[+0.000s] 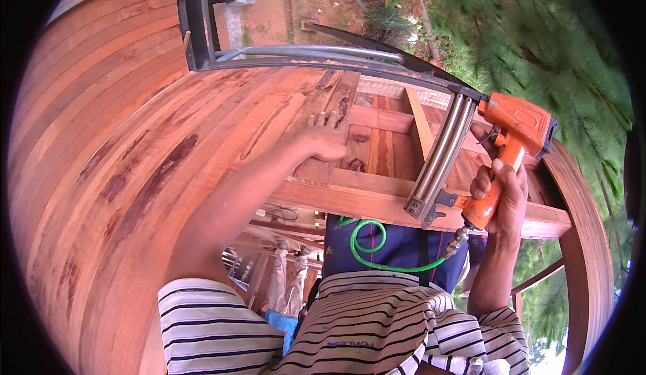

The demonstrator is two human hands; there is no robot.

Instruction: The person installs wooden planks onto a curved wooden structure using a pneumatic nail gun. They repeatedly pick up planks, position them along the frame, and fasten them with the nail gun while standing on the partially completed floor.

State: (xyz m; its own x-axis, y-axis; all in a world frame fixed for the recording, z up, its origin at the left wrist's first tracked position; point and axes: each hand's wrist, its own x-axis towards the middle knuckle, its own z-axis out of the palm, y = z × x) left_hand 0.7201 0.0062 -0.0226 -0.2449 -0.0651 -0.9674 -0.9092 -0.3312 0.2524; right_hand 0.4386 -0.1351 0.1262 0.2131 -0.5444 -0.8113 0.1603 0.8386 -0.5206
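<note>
My left hand (326, 138) rests with fingers apart on a reddish wooden board (311, 172) at the edge of the planked surface (148, 173). My right hand (505, 186) grips an orange nail gun (517, 125) by its handle, with the long silver magazine (446, 150) angled down to the left over an open timber frame (377, 182). A green coiled air hose (397, 267) hangs from the fitting at the bottom of the handle, across a dark blue item (414, 240) at my body.
A slatted wooden wall (94, 52) stands at left. A dark metal rail (262, 61) with a grey pipe runs along the far edge, above dirt ground (262, 12) and tree branches (511, 32). A curved timber (582, 267) is at right. Another person's legs (279, 281) show below.
</note>
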